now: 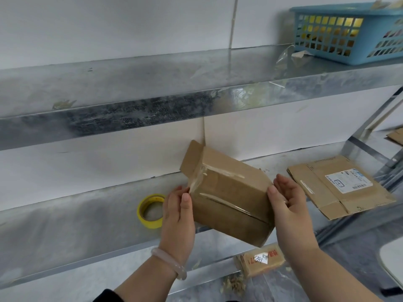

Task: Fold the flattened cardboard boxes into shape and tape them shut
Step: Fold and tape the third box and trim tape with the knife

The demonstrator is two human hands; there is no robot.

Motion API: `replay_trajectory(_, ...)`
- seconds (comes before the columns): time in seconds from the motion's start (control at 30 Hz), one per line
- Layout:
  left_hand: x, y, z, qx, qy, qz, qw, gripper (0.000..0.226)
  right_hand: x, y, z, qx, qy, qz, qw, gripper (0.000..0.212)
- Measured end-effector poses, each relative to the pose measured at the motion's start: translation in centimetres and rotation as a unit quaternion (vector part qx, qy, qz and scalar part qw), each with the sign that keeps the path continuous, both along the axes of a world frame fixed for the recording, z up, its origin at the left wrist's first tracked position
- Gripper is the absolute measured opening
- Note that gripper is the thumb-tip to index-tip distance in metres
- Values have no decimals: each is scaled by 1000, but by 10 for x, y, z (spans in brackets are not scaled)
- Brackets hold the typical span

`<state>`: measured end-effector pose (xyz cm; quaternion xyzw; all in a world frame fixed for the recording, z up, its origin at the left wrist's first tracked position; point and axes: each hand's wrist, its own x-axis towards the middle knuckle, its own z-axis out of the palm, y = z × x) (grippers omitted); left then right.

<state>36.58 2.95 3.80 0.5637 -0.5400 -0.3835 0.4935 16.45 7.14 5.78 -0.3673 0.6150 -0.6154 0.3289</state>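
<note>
A folded brown cardboard box [231,197] is held tilted above the metal shelf [76,219], clear tape running along its seam and over its left end. One end flap sticks up at the box's upper left. My left hand [177,212] holds the box's left end, the thumb pressing the loose tape end there. My right hand [287,205] supports the right end, thumb on the corner and fingers behind. A yellow tape roll [150,211] lies flat on the shelf, left of my left hand. A flattened box with a shipping label [340,184] lies on the shelf to the right.
An upper metal shelf [130,92] overhangs the work area and carries a blue plastic basket [346,33] at the far right. Below the shelf, a small labelled package [261,261] and paper scraps lie on the floor. Another flattened cardboard piece [395,136] shows at the right edge.
</note>
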Motion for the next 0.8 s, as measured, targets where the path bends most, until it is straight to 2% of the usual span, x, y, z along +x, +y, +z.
replay_trajectory(0.07,3,-1,1,-5,-12,-7,1000,49,-2,-1,3,11,21,-2,1000,30)
replay_trajectory(0.13,3,-4,13,39,25,-27,999,62,-4,-2,5,8,32,0,999,32)
replay_trajectory(0.23,3,-10,22,162,126,-48,978,48,-2,-2,3,-5,90,78,993,41)
replay_trajectory(0.3,3,-12,14,171,110,-57,977,33,1,-8,-1,4,145,135,980,51)
replay_trajectory(0.4,4,-16,-8,171,70,-44,982,44,4,-26,-12,77,180,162,967,70)
replay_trajectory(0.53,-1,-17,-32,172,22,-18,985,57,7,-39,-36,179,132,197,955,80)
replay_trajectory(0.63,-4,-17,-40,164,12,0,986,80,6,-42,-49,182,94,149,967,77)
replay_trajectory(0.73,-7,-20,-43,165,19,12,986,80,11,-45,-53,191,93,113,971,74)
replay_trajectory(0.8,-10,-21,-45,166,17,19,986,84,17,-46,-50,195,99,103,970,81)
